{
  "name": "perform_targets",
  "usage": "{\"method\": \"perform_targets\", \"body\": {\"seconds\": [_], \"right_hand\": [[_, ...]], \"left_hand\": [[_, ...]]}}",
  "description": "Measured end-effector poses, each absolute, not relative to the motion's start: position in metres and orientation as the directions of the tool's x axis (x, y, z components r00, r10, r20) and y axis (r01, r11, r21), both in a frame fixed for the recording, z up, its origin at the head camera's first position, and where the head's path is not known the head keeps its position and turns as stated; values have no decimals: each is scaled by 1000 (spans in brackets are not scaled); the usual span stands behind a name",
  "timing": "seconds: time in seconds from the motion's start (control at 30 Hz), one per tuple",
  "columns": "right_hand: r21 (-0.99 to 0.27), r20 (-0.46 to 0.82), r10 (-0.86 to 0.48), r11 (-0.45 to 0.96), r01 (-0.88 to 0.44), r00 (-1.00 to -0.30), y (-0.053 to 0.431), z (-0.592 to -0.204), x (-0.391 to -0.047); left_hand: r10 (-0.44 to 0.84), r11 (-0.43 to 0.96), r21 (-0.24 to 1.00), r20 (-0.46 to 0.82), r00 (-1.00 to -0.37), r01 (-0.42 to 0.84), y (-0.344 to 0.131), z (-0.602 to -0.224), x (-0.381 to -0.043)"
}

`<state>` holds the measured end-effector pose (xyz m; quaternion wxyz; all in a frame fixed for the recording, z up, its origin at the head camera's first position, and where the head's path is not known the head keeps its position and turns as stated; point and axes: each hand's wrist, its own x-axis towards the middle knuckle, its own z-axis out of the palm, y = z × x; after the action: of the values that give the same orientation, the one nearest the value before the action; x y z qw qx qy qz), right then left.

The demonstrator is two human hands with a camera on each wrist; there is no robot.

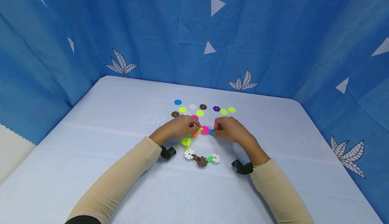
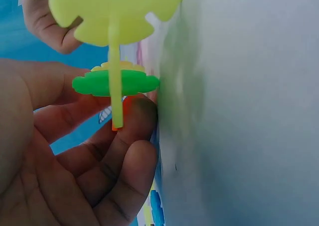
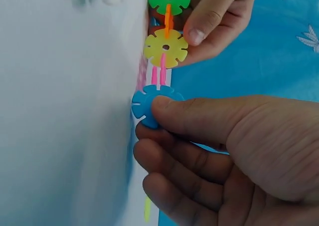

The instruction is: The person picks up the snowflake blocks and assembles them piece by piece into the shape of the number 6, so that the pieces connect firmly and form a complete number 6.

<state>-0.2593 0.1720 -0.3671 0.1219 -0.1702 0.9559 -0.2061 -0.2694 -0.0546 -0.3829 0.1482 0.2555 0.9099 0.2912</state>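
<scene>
A chain of notched plastic snowflake discs runs between and below both hands in the head view. My right hand [image 1: 232,130] pinches the blue disc [image 3: 143,105] at the chain's upper right end between thumb and fingers. The blue disc meets a pink disc [image 1: 205,130], which joins a yellow disc [image 3: 154,50]. My left hand [image 1: 181,127] grips the chain around the yellow disc and an orange disc [image 3: 168,22]; its fingertips are partly hidden. Past them come a green disc [image 2: 94,84] and a lime disc [image 1: 186,141], then white discs [image 1: 188,154] and brown discs [image 1: 202,162] curving right.
Loose discs lie beyond the hands: blue [image 1: 177,102], brown [image 1: 203,107], purple [image 1: 216,108], lime [image 1: 232,109] and others. A white cloth [image 1: 127,183] covers the table. Blue curtains [image 1: 170,31] hang behind and at the sides.
</scene>
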Motion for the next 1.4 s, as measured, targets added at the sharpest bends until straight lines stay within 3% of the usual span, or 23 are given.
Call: {"method": "perform_targets", "body": {"seconds": [0.77, 1.4], "right_hand": [[-389, -75, -400, 855, -343, -913, 160, -371, -252], [-457, -59, -389, 829, -321, -919, 154, -376, -252]], "left_hand": [[570, 671, 641, -127, -812, 371, -57, -381, -272], [568, 677, 635, -128, -813, 372, -60, -382, -273]]}}
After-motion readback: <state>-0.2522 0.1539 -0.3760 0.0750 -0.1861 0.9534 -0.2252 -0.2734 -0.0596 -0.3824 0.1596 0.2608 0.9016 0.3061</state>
